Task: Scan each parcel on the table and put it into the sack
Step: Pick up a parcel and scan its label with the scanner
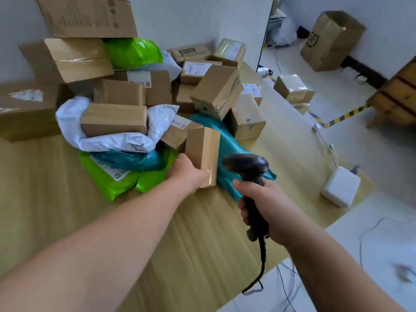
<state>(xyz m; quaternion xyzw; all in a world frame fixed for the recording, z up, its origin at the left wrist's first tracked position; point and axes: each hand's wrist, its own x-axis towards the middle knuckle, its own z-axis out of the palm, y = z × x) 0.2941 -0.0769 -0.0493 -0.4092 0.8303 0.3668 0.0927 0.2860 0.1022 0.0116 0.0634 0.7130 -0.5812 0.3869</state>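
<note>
I am in a small parcel-sorting room. Cardboard boxes [113, 119] and plastic mailers [132, 52] bearing shipping labels [139, 78] are heaped on my wooden table [45, 188]. My right hand [266, 204] grips a barcode scanner [248, 166]. Taped cartons [292, 87] sit on the floor [337, 93] near hazard tape [346, 114].

My left hand [188, 171] gripped the box [202, 154], most fingers hidden behind it. Any label on the box faced away from me. Far left of the box, a big carton [24, 109] ran off the edge of view. High above the box, the top carton [87, 16] was cut off too. Labels [139, 78] behind the box were too blurred to read. Right of the box, the scanner [247, 167] kept its window turned away.
</note>
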